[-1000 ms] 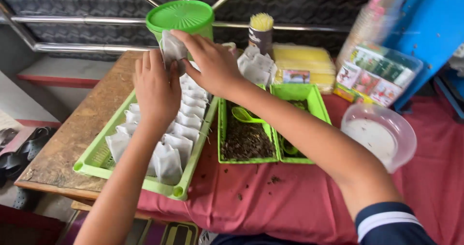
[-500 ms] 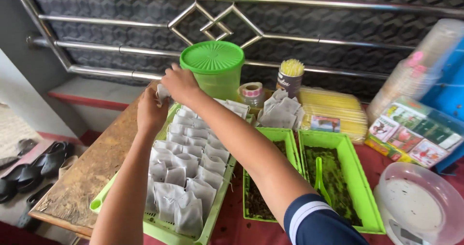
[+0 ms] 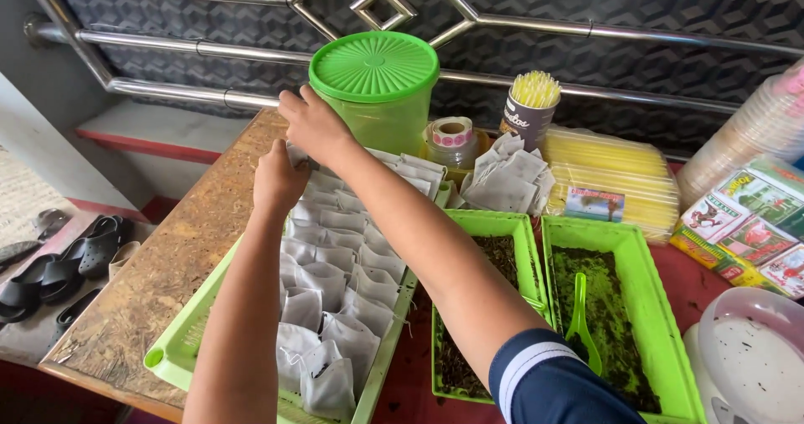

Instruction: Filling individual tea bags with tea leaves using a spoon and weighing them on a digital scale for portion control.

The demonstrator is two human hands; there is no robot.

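Left hand (image 3: 280, 181) and right hand (image 3: 311, 125) meeting left of centre in the upper half of the frame, fingers pressed together, pinching one white filter sachet (image 3: 297, 154) at the far end of the long green tray (image 3: 180, 349). Rows of filled sachets (image 3: 335, 290) standing down the tray toward the lower left. Round green lidded container (image 3: 374, 81) just behind the hands. Two smaller green trays of dark tea (image 3: 624, 323) at lower right, green scoop (image 3: 579, 315) resting in one.

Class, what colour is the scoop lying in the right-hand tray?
Green scoop, clearest in the head view.
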